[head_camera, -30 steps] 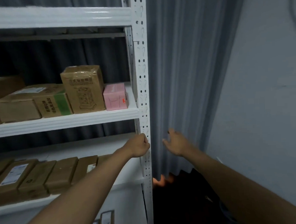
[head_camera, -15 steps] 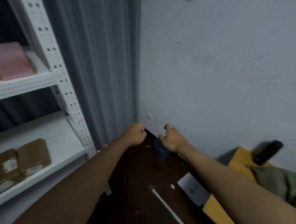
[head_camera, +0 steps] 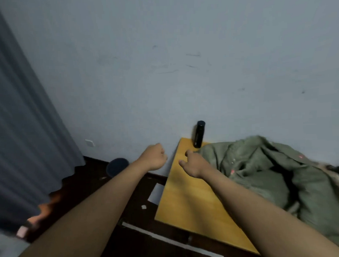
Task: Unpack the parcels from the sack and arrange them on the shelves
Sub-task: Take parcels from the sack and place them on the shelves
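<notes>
A crumpled olive-green sack (head_camera: pixel 272 172) lies on a yellow wooden table (head_camera: pixel 186 200) at the right. No parcel shows, and the shelves are out of view. My left hand (head_camera: pixel 154 157) hovers in a fist left of the table's far corner, over the dark floor, holding nothing. My right hand (head_camera: pixel 193 164) hangs above the table's far left part, fingers loosely curled and empty, just left of the sack's edge and not touching it.
A black bottle (head_camera: pixel 198 134) stands at the table's back edge against the pale wall. A dark blue cup (head_camera: pixel 117 165) sits on the dark floor by the wall. A grey curtain (head_camera: pixel 21 133) hangs at the left. A white paper (head_camera: pixel 156 193) and a white strip (head_camera: pixel 168 241) lie on the floor.
The view has swung right, away from the shelves and curtain, to the table with the sack. Both hands stay out in front, empty, and now hover by the table's far corner.
</notes>
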